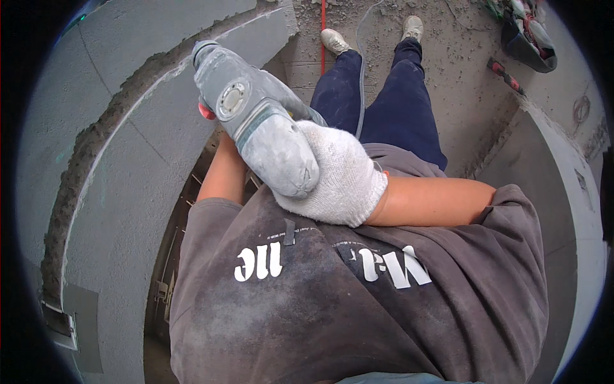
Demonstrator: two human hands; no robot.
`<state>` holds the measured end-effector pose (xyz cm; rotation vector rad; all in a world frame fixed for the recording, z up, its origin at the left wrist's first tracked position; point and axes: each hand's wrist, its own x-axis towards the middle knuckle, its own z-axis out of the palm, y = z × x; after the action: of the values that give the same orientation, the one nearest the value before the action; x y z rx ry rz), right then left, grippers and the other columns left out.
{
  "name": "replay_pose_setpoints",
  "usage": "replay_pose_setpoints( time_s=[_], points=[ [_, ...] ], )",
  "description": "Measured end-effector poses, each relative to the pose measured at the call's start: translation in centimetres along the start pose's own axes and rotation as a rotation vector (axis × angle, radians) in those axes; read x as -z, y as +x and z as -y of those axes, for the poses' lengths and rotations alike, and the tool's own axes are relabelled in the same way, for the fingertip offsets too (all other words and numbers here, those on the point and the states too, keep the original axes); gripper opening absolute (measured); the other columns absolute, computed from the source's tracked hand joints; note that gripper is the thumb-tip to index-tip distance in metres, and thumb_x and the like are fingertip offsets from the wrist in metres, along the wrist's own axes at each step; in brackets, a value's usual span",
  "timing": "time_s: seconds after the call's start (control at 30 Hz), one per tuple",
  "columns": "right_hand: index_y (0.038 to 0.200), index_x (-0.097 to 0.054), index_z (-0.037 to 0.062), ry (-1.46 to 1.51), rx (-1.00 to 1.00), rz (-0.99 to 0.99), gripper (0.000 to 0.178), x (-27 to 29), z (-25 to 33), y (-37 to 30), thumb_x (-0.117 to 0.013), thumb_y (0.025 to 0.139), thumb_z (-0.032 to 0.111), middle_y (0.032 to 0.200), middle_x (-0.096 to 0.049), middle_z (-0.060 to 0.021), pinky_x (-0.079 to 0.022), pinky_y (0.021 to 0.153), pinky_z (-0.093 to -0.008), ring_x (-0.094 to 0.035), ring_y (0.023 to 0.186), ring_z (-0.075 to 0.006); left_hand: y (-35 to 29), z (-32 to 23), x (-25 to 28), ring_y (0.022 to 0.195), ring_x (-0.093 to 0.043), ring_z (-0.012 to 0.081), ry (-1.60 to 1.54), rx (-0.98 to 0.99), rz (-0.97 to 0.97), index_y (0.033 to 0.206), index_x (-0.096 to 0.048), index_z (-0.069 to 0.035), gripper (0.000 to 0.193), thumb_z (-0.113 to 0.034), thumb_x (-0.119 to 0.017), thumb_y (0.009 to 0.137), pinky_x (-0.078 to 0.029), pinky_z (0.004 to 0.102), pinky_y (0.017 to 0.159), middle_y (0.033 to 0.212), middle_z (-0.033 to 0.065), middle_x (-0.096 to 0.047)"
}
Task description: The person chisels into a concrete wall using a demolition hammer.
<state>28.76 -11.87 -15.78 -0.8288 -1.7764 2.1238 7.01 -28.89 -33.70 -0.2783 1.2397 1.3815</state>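
Observation:
A dusty grey rotary hammer [252, 118] is held slantwise in front of my chest, its nose toward the wall at the upper left. My right hand [336, 173], in a white knit glove, is closed around the rear grip; the tool's body covers its fingertips. My left forearm reaches up behind the tool's front, and most of that hand is hidden. A red tip, which looks like a fingertip of my left hand [206, 111], shows against the tool's side, closed on it. No bit can be made out at the nose.
A rough groove [73, 166] runs along the grey wall [121, 173] at left, with a recessed box [59, 324] low in it. A grey cable [362, 51] passes between my legs. Rubble [457, 29], a red-black tool [506, 77] and a filled dark bag [529, 45] lie beyond.

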Motion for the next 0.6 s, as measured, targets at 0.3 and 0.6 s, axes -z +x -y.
replay_pose_setpoints(
  time_s=[0.3,0.6],
  points=[
    [0.103,-0.058,0.0015,0.082,-0.014,-0.067,0.045,-0.6,-0.9,-0.4,-0.080,0.069,0.024,0.092,-0.066,-0.0162,-0.055,0.077,-0.0395,-0.067,0.084,-0.0334,0.9,0.3,0.0,0.135,-0.039,0.0267,0.003,0.010,0.019,0.147,-0.033,-0.012,0.062,-0.055,-0.032,0.102,-0.030,0.0403,0.115,0.150,0.0071,-0.039],
    [0.102,-0.060,0.0009,0.045,-0.047,-0.069,0.040,1.3,-0.3,-2.2,-0.078,0.072,0.021,0.092,-0.068,-0.0154,-0.056,0.077,-0.0359,-0.069,0.084,-0.0280,0.3,0.1,-0.1,0.134,-0.040,0.0263,0.037,-0.010,0.030,0.146,-0.034,-0.012,0.061,-0.054,-0.032,0.102,-0.031,0.0401,0.114,0.149,0.0066,-0.040]
  ],
)
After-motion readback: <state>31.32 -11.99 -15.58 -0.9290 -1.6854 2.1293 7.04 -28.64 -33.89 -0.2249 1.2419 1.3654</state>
